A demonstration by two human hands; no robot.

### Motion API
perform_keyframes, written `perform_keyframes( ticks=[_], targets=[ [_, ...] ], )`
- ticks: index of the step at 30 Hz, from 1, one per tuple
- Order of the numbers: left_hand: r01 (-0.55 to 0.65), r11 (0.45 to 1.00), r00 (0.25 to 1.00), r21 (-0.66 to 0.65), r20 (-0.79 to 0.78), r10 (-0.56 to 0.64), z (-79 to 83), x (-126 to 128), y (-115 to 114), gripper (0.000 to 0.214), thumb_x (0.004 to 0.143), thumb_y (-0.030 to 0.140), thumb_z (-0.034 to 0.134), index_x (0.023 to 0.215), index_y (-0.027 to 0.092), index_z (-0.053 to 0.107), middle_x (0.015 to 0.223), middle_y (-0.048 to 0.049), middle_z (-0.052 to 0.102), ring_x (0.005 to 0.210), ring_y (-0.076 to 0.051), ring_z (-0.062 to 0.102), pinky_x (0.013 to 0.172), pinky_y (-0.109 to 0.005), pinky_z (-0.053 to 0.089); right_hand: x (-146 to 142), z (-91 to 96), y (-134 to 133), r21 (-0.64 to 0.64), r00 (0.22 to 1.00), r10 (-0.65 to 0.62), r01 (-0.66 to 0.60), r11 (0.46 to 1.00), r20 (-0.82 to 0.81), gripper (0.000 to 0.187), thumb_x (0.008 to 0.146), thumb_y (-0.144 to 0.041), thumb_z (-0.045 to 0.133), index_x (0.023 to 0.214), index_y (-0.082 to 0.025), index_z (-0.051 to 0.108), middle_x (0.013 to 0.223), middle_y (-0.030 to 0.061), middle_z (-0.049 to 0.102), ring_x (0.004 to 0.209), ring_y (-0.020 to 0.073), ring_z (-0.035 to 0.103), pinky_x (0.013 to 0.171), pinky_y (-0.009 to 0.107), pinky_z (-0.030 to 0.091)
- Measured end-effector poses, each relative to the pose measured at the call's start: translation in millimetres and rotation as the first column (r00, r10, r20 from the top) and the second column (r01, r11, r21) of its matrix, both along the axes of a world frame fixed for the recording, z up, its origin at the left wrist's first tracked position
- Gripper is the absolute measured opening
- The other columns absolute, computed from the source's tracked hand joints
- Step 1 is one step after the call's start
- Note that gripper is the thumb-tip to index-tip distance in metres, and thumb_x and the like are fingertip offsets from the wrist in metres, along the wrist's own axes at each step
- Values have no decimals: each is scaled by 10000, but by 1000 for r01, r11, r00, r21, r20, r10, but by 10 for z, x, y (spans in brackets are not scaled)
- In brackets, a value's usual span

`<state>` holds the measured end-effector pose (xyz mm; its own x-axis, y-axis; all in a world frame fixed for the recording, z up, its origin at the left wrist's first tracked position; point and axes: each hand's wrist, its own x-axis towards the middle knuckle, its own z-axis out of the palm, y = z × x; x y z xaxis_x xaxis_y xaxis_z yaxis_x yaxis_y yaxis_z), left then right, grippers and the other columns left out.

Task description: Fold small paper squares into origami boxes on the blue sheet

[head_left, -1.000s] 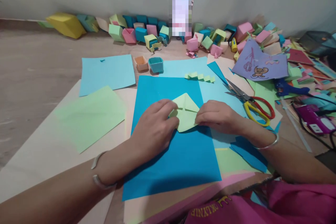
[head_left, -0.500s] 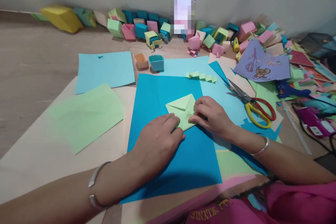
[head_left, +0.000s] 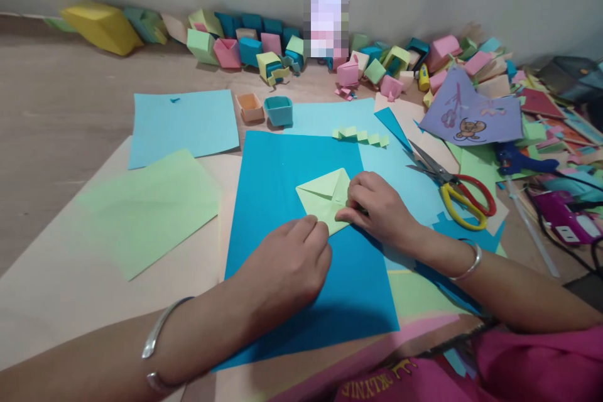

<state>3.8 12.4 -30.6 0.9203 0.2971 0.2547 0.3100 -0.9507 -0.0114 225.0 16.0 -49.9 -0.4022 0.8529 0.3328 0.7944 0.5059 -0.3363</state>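
A light-green paper (head_left: pixel 325 196), its flaps folded in toward the middle like a small envelope, lies on a large blue sheet (head_left: pixel 277 163). My right hand (head_left: pixel 377 204) pinches it at the right corner, thumb on top near the lower right edge. With fingers curled, my left hand (head_left: pixel 294 260) is at the lower left edge of the folded paper; its fingertips cover that corner. Beyond the paper, a zigzag-folded green strip (head_left: pixel 360 137) rests across the edge of the blue sheet.
Scissors (head_left: pixel 447 182) with red and yellow handles lie to the right, near a blue glue gun (head_left: pixel 522 162). Two small paper boxes, orange (head_left: pixel 249 108) and teal (head_left: pixel 279 111), stand behind. A green sheet (head_left: pixel 160 213) lies left. Several paper cubes (head_left: pixel 250 50) line the wall.
My left hand has drawn back slightly toward me and its fingers have curled, uncovering more of the folded paper. My right hand has stayed at the right corner.
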Motion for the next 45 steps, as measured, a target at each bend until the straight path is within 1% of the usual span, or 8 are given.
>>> perform_keyframes(
  ticks=[9,15,21,25,30,34,37,45],
  targets=[
    [26,1000,998,-14,61,-25,-13,-15,23,179,898,100,504,811,70,658,822,-140,660,851,-295,631,643,-408,561,-15,27,11,-4,1000,-2,2,1000,27,378,942,-456,491,664,-203,445,763,68,497,731,203,447,654,335,359],
    [-74,991,985,-114,148,91,-14,-21,60,280,969,235,442,817,104,637,775,-103,638,779,-242,613,635,-376,534,-7,28,14,-42,1000,-9,9,999,8,325,925,-396,554,685,-199,458,790,63,508,742,194,451,655,320,359],
    [-64,995,997,-75,35,66,-22,0,80,261,927,274,537,1079,85,635,804,-74,614,712,-231,565,567,-359,468,-8,26,21,-67,1000,-9,9,998,-8,293,888,-328,627,680,-194,470,786,50,498,750,190,448,668,316,362],
    [-24,999,1000,-24,-21,24,-11,27,86,262,893,287,599,1038,75,652,816,-67,611,726,-228,550,571,-357,440,-16,35,21,-64,1000,-14,14,998,1,296,859,-313,666,676,-193,468,779,47,489,745,192,446,665,318,361],
    [2,998,997,-63,-73,-6,-4,44,59,180,912,248,566,920,99,668,893,-72,621,812,-242,556,649,-379,453,-10,39,19,-102,998,-41,36,994,-47,288,839,-298,692,705,-195,459,805,38,476,752,185,446,655,306,358],
    [-13,995,993,-94,-116,1,6,41,34,176,921,233,550,937,104,669,916,-70,625,823,-228,549,684,-369,452,25,45,27,-139,994,-24,8,990,-108,326,847,-302,684,676,-201,426,803,24,453,749,171,437,657,299,357],
    [-3,999,991,-41,-132,-2,20,42,18,199,916,262,564,932,104,682,955,-88,635,871,-247,554,700,-374,449,56,42,32,-155,989,-12,-11,988,-149,323,852,-299,676,671,-197,429,823,27,452,752,165,438,655,294,360],
    [13,1000,988,4,-152,-13,59,51,33,246,914,299,571,983,98,695,931,-87,636,846,-239,562,678,-367,452,39,35,27,-159,994,17,-34,987,-107,381,805,-364,725,655,-194,419,818,24,452,781,173,437,665,305,343]
  ],
)
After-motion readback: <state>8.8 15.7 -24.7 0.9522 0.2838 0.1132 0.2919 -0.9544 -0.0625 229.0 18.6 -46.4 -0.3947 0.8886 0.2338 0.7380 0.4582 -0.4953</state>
